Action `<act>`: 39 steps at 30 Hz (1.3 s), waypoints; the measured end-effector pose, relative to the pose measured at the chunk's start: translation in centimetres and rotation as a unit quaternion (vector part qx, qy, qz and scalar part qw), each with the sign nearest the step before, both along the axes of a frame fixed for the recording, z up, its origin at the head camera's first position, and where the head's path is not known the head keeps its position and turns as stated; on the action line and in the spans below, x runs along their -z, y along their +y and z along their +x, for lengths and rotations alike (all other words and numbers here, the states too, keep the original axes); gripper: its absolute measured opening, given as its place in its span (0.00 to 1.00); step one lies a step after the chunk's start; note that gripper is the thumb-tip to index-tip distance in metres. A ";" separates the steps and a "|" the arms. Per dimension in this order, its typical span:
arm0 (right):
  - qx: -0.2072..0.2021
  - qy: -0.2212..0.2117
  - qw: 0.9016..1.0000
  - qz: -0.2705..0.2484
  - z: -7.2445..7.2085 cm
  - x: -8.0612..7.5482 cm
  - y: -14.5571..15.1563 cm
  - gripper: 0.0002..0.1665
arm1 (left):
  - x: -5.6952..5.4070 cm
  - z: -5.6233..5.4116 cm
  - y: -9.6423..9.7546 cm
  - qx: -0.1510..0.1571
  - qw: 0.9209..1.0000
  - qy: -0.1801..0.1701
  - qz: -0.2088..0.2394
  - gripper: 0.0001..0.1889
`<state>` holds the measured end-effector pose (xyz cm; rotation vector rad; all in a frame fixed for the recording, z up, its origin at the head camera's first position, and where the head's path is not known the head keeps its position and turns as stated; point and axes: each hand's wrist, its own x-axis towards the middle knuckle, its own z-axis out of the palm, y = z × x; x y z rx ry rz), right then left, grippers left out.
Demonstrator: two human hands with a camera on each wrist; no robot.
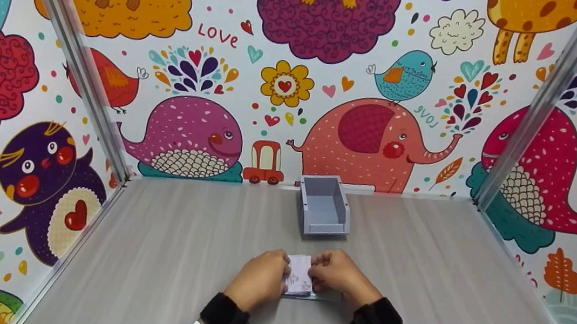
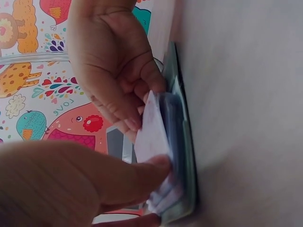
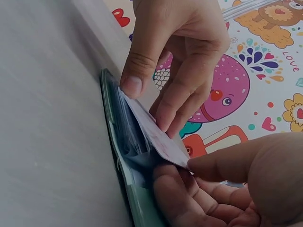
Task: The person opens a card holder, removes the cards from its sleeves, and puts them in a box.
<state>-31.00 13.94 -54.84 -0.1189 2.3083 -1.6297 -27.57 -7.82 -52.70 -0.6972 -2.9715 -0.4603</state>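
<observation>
A small card holder with a green cover (image 3: 144, 203) and clear plastic sleeves (image 3: 125, 127) lies spread on the table between both hands. Over the sleeves a white card (image 1: 299, 274) with a faint printed drawing stands tilted up. My left hand (image 1: 263, 276) grips the holder's left side, its thumb (image 2: 158, 168) on the card beside the sleeve edges. On the opposite side my right hand (image 1: 343, 274) pinches the card's edge between thumb and fingers, with other fingers curled near the opened sleeve. Part of the green cover is hidden under the hands.
Behind the hands, a grey open-fronted plastic bin (image 1: 324, 209) stands on the grey wood-grain table (image 1: 194, 227) near the back wall. Printed panels (image 1: 287, 75) with metal corner posts enclose the table at the back and both sides.
</observation>
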 end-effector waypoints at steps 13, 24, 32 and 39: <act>0.011 -0.012 0.999 -0.049 -0.4 0.5 0.1 0.17 | 0.5 -0.4 -0.4 0.014 1.000 0.027 0.008 0.06; 0.034 -0.019 0.998 -0.050 -0.6 0.9 0.2 0.11 | 0.5 -0.2 -0.1 0.001 1.000 0.014 0.011 0.07; 0.034 0.004 0.999 -0.032 -0.4 1.0 -0.3 0.17 | 0.1 -0.1 0.1 -0.017 1.000 0.005 0.009 0.07; 0.063 0.009 0.998 -0.014 -0.4 0.4 -0.2 0.13 | 0.1 0.0 0.1 -0.029 1.000 0.002 0.007 0.09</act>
